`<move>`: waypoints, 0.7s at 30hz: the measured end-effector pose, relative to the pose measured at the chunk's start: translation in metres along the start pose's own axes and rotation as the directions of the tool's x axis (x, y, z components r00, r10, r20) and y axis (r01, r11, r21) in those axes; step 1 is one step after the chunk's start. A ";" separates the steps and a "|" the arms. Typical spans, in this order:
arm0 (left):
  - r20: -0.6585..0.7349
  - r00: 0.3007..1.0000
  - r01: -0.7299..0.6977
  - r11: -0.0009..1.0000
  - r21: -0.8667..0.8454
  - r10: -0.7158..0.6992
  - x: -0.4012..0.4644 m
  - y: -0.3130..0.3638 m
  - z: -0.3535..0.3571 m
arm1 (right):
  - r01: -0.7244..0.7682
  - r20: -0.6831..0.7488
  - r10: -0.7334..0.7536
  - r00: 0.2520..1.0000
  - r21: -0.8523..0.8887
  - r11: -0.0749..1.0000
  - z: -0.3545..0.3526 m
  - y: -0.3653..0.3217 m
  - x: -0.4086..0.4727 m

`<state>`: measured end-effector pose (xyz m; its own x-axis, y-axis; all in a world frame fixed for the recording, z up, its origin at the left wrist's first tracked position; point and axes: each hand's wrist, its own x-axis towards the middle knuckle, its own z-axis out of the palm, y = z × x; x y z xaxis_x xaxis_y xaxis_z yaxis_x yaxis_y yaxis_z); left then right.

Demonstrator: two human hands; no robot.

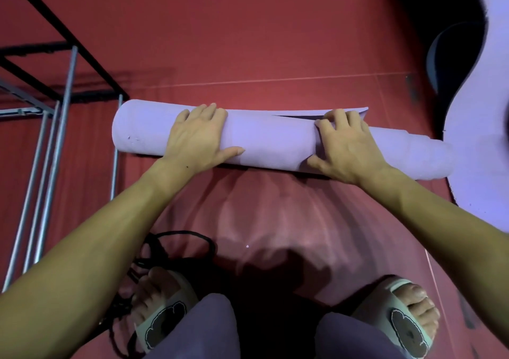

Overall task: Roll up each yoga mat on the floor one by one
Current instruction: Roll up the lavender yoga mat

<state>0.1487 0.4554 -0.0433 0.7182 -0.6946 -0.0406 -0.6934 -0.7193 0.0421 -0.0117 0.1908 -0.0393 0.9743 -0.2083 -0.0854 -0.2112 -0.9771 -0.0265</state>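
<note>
Standing nearest the camera, two feet in pale slippers, the left slipper (162, 314) and the right slipper (407, 323), rest on the red floor (275, 41), with purple trouser knees just below them at the bottom edge. A black cord (179, 245) lies tangled beside and partly under the left foot. Both bare forearms reach forward from the lower corners.

Just past the feet, a lilac yoga mat (275, 141) lies rolled into a thick tube across the floor, its left end near the legs of a metal rack (52, 127) and its right end touching a second lilac mat (479, 152) that curves along the right edge. The left hand (195, 138) lies on top of the roll left of centre, fingers laid close together over the far side, thumb stretched out along the near side. The right hand (347, 149) presses on the roll right of centre, fingers slightly spread and curled at the tips onto the loose outer edge of the mat, where a dark gap shows beneath the flap; the thumb points back toward the left hand.

Farther off, the red floor runs on, crossed by a thin pale line.
</note>
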 end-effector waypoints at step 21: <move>-0.367 0.848 0.225 0.887 -0.404 -0.382 -0.040 0.023 0.010 | 0.005 0.155 -0.021 0.988 0.100 0.995 -0.015 -0.019 0.066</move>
<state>0.1033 0.4668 -0.0505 0.8957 -0.3132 0.3155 -0.4294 -0.7935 0.4313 0.0576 0.1945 -0.0293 0.9546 -0.1784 -0.2384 -0.2126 -0.9690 -0.1260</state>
